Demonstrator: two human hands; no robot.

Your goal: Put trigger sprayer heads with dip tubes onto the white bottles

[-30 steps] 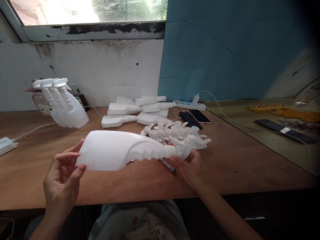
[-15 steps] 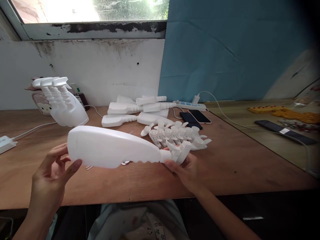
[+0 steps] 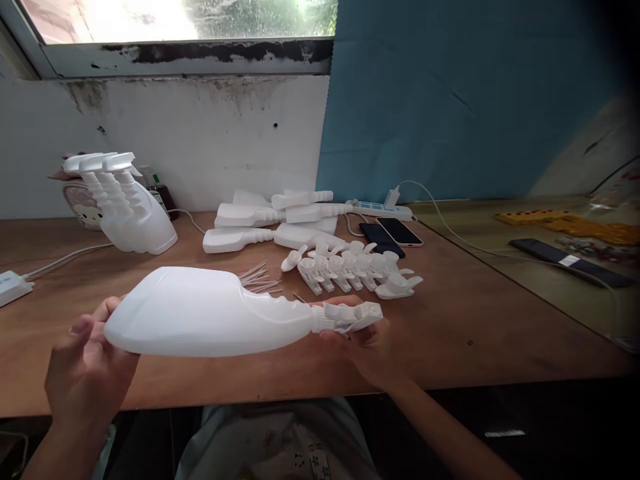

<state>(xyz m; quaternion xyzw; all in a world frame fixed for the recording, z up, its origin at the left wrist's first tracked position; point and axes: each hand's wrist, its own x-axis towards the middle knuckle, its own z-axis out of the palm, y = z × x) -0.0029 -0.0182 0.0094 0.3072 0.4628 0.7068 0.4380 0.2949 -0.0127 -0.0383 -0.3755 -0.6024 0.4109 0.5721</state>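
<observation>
Right hand (image 3: 367, 343) on bottle (image 3: 210, 313), spray heads (image 3: 336, 265) behind

A phone (image 3: 400, 232) lies near a power strip (image 3: 376, 211); blue cloth (image 3: 440, 107) hangs beside the window (image 3: 200, 23).

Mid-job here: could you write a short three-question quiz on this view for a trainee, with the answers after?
1. Which hand grips the trigger spray head of the held white bottle?
2. True or false: the held white bottle is upright.
3. How many spray heads show on the standing spray bottles at the left?
A) One
B) Three
C) Six

Key:
1. The right hand; the left hand is at the wide base end.
2. False; it lies on its side in the hands, roughly level, with its spray head toward the right.
3. B
</observation>
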